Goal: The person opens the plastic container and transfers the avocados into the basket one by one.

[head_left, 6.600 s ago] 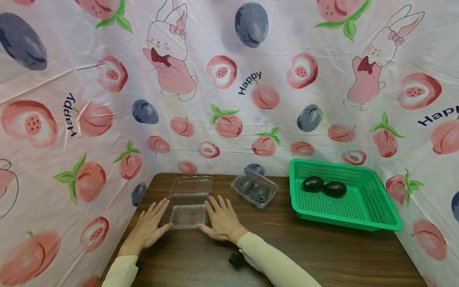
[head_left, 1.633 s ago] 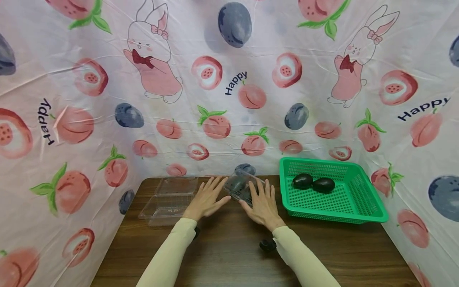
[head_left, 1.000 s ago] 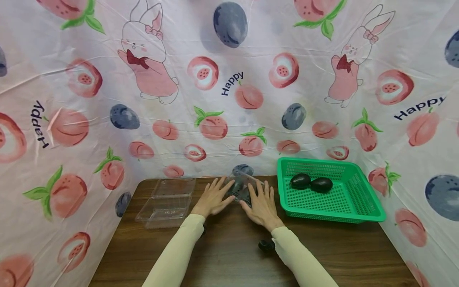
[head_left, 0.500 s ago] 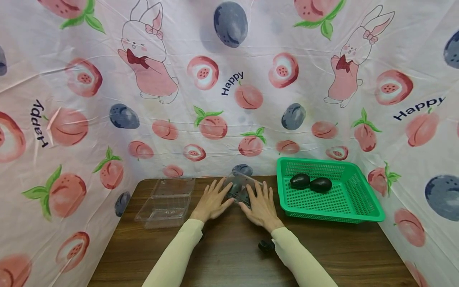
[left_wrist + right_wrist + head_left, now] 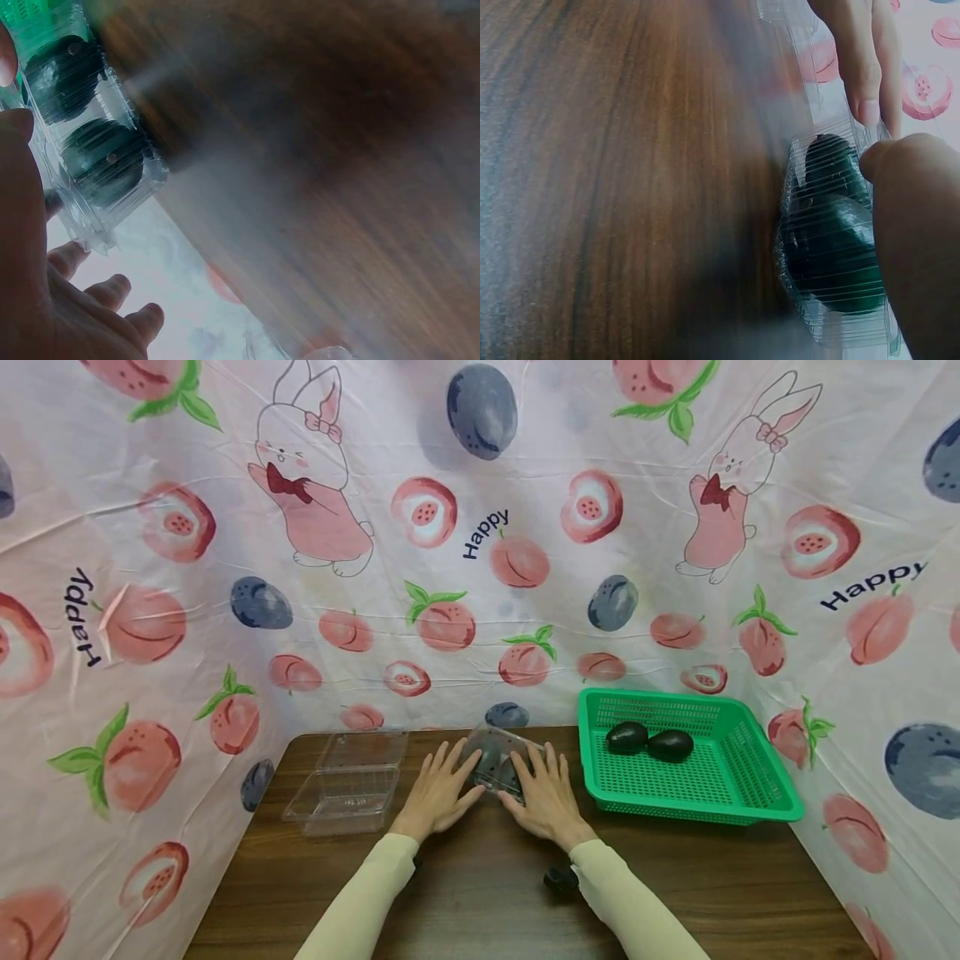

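Room nearside; box [image 5: 496, 768] (filled) blocks centre

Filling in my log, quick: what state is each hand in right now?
Left hand: open, touching the clear box of dark fruits.
Right hand: open, touching the same box.

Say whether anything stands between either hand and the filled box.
Nothing visible does. The left hand and right hand are at opposite sides of the filled box; the open box lies farther left and the basket farther right.
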{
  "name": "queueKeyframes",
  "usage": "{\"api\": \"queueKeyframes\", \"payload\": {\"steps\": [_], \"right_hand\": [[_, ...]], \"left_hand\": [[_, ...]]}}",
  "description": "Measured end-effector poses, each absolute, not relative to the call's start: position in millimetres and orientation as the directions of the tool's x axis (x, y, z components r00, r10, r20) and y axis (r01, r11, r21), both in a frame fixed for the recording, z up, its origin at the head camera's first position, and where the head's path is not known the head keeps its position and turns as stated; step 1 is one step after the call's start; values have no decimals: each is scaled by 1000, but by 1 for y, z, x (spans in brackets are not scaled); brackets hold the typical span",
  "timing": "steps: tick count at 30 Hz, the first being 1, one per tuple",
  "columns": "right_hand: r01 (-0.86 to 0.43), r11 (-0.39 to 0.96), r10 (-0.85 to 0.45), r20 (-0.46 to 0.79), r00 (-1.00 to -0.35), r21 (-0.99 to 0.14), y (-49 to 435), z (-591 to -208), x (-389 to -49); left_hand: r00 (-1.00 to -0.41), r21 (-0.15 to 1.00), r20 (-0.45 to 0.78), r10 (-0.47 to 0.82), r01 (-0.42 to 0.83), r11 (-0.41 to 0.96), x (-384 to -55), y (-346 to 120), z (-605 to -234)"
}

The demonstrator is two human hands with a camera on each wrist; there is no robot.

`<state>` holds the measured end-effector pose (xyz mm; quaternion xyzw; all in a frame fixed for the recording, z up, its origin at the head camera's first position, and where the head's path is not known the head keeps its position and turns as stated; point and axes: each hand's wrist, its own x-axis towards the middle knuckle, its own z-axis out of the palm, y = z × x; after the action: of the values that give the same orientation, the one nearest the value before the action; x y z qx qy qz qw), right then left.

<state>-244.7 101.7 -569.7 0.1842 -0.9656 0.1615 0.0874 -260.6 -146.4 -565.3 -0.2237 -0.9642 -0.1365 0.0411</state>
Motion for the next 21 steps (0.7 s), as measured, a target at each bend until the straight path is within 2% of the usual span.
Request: {"api": "queueKeyframes", "payload": {"steps": [7, 15, 21], "right_hand": [[-422, 871, -371, 224, -901, -253, 103, -572, -241], [-460, 852, -408, 231, -883, -252, 105, -572, -233], [-488, 839, -441, 226, -869, -240, 108, -573, -228]], "left_hand": [[-890, 236, 142, 433, 456, 858, -251, -154, -569], [-863, 237, 220, 456, 500, 833, -243, -162, -576], [-861, 231, 202, 467, 506, 831, -237, -167, -576]]}}
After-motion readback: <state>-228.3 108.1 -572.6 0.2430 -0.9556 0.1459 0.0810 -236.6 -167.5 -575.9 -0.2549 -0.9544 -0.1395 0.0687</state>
